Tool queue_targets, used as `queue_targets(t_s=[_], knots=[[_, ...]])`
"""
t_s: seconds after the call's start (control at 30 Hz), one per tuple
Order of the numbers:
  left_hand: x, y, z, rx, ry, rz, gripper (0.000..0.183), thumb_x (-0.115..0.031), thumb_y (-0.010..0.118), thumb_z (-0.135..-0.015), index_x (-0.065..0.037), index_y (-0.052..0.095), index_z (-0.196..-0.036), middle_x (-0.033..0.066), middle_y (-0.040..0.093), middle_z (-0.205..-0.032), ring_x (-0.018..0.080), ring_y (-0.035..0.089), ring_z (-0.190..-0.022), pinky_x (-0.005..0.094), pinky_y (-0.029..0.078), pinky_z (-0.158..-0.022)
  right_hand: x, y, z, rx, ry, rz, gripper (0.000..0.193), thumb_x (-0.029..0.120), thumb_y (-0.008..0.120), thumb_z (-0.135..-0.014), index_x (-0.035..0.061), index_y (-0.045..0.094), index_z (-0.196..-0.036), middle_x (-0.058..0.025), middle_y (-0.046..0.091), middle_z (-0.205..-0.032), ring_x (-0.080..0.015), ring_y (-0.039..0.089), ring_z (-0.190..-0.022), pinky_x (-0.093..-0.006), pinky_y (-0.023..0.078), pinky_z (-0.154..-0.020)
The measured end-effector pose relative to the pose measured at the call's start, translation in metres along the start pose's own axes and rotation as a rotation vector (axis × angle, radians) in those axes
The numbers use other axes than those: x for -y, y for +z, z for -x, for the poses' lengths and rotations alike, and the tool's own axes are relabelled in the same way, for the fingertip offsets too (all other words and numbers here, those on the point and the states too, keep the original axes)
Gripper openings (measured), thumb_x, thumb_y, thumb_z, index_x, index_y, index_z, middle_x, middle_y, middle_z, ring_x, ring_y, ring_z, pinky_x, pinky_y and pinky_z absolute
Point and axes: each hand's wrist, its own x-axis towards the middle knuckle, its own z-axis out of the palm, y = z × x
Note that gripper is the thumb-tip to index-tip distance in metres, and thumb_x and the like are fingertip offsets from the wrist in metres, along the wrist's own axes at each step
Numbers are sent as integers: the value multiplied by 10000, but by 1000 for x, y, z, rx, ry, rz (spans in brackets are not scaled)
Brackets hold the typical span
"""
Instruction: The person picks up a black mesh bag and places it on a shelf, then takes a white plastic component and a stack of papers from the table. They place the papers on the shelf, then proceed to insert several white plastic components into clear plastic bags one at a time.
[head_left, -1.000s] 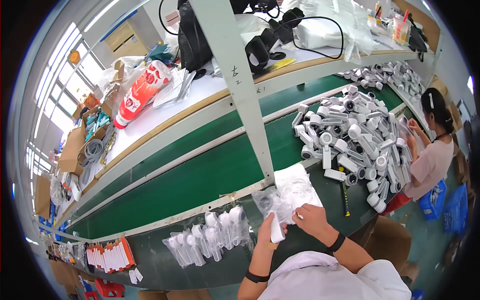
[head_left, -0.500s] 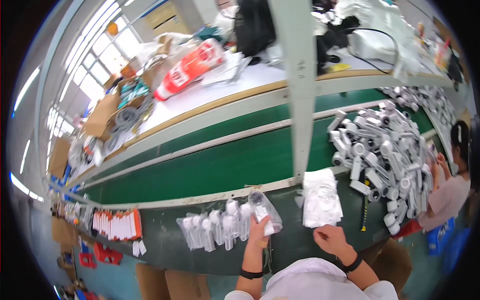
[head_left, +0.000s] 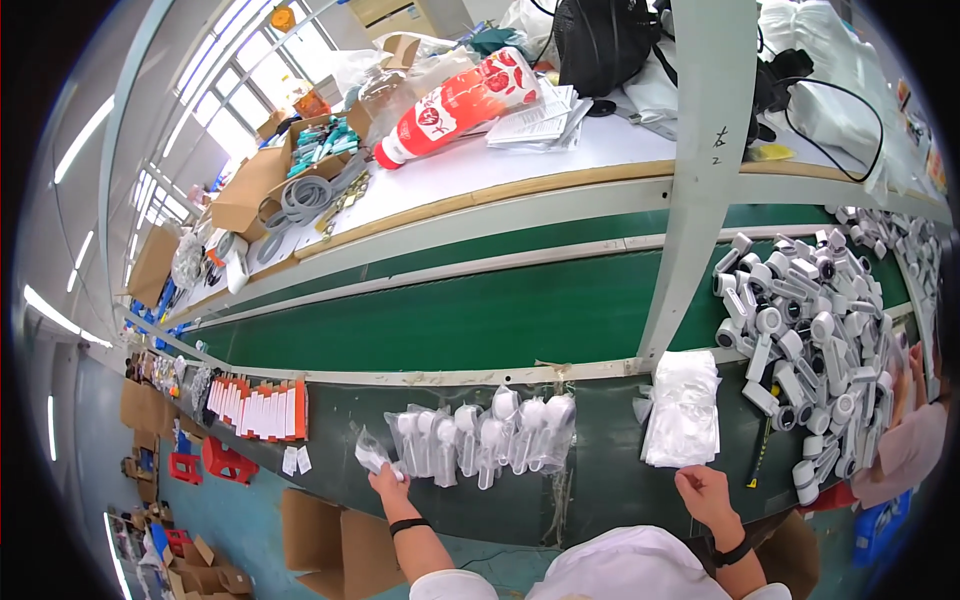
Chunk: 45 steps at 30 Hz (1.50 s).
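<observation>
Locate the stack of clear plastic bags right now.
Head view, right of centre: the stack of clear plastic bags lies on the green bench, just above the right hand, beside the white devices.

The person wears a white short-sleeved top [head_left: 640,565]. A black band sits on the left wrist [head_left: 408,524], another on the right wrist [head_left: 737,553].

Long green conveyor belt [head_left: 480,325] ran from nine to three o'clock. White workbench [head_left: 560,165] lay beyond at twelve. Bright windows [head_left: 240,95] at eleven; blue-grey floor [head_left: 230,520] at seven held cardboard boxes [head_left: 335,535].
</observation>
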Motion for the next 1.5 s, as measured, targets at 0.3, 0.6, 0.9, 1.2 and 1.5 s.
queue_targets(t_s=[0.3, 0.6, 0.9, 1.2, 1.5], knots=[[29, -6, -35, 288, 102, -260, 575, -148, 613, -861, -113, 375, -1384, 98, 527, -1244, 289, 537, -1075, 473, 498, -765, -1, -2, -6, -16, 13, 70, 138, 123, 674, -814, -4, 674, -868, -107, 645, -661, -133, 610, -555, -253, 470, -526], [52, 53, 52, -42, 566, -1041, 881, -451, 696, -777, -38, 275, -1431, 256, 280, -1442, 416, 307, -1306, 485, 301, -1056, -9, -1, 5, -16, 118, 76, 139, 125, 673, -809, 10, 676, -887, -105, 663, -706, -137, 626, -594, -257, 485, -558], [90, 11, 57, 46, 690, -906, 948, -490, 720, -722, -57, 265, -1431, 294, 145, -1474, 462, 187, -1345, 517, 235, -1082, -4, 8, 19, 123, 77, 76, 199, 124, 676, -806, 16, 647, -970, -84, 659, -722, -133, 627, -606, -256, 496, -573], [94, -29, 96, 124, 649, -744, 899, -420, 719, -759, -38, 251, -1425, 307, 145, -1468, 451, 179, -1355, 500, 208, -1096, 13, 21, 29, 371, 13, 66, 326, 154, 683, -806, 16, 589, -1086, -77, 662, -824, -143, 632, -647, -269, 507, -614], [84, -35, 87, 227, 883, -804, 919, -409, 743, -721, -7, 273, -1401, 313, 194, -1444, 467, 208, -1330, 523, 214, -1081, 22, 99, 16, 373, 31, 53, 583, 277, 695, -806, 22, 448, -1268, -137, 613, -1091, -181, 641, -768, -318, 515, -732]])
